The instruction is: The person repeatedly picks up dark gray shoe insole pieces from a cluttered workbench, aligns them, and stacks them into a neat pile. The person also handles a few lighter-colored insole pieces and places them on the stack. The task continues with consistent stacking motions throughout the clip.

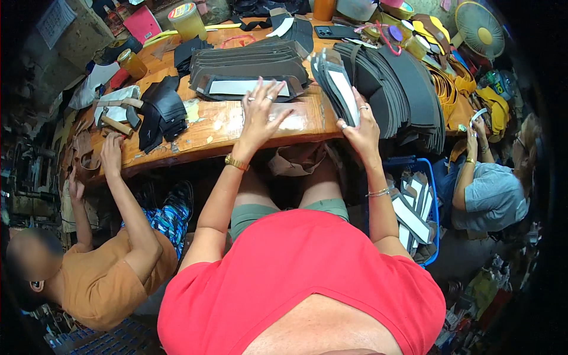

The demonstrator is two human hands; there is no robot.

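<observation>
Our left grip (258,116) spread, our right grip (363,128) is pinching strips (342,89) one-handed at one o'clock, perhaps risking slippage.

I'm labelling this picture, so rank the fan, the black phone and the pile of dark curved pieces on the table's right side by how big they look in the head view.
1. Pile of dark curved pieces
2. Fan
3. Black phone
</observation>
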